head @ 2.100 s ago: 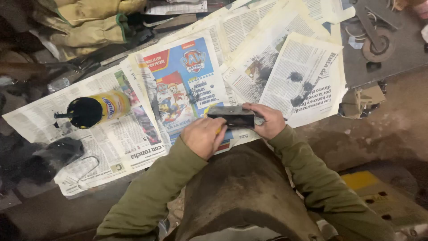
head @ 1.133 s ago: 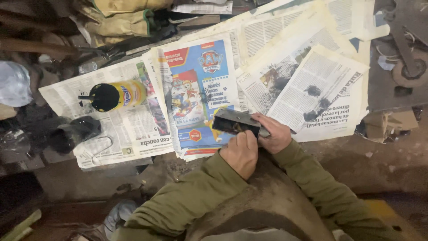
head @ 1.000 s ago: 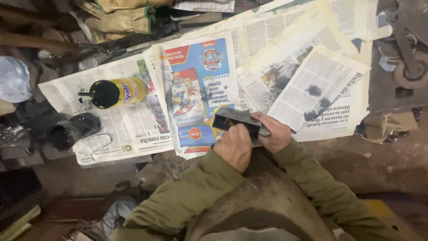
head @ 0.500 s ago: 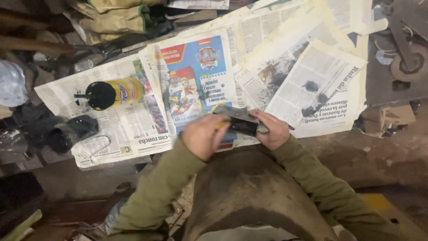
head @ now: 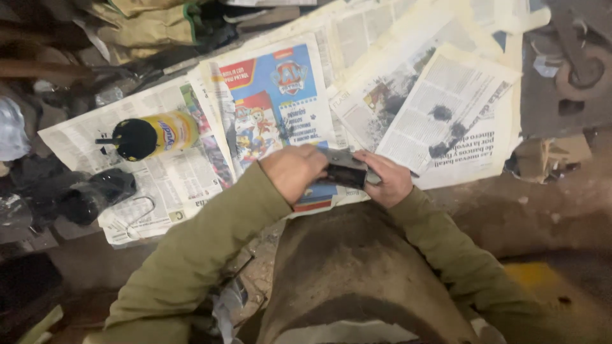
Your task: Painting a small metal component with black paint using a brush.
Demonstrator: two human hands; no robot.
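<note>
1. Both hands are on a small dark block [head: 344, 171], flat, oblong and greyish, which sits just above the near edge of the spread newspapers [head: 446, 108], right in front of the person's body.

2. The left hand [head: 294, 171] is curled over the block's left end, knuckles up, fingers wrapped down across it. Half a second ago that hand was lifted a little, with something yellowish showing at its fingers; now it has come down tight on the block and nothing yellow shows (whether the hand hides a small tool I cannot tell).

3. The right hand [head: 387, 179] clasps the block's right end, thumb along the near side and fingers bent round the far side. It has kept this grip through the last two seconds, acting as the steady support.

4. The block has hardly shifted against the paper: it lies over the lower edge of the colourful cartoon leaflet [head: 277, 102], as before. I judge that the work is a repeated pass of the left hand over a held piece, and it is in mid-stroke.

5. The view has swung slightly, so the yellow spray can with a black cap [head: 150, 134] sits far left on the newspaper, untouched throughout, well apart from both hands.

6. Black paint blots [head: 446, 124] mark the sheet to the far right, and a dark bundle [head: 95, 191] lies at the left edge of the papers.
</note>
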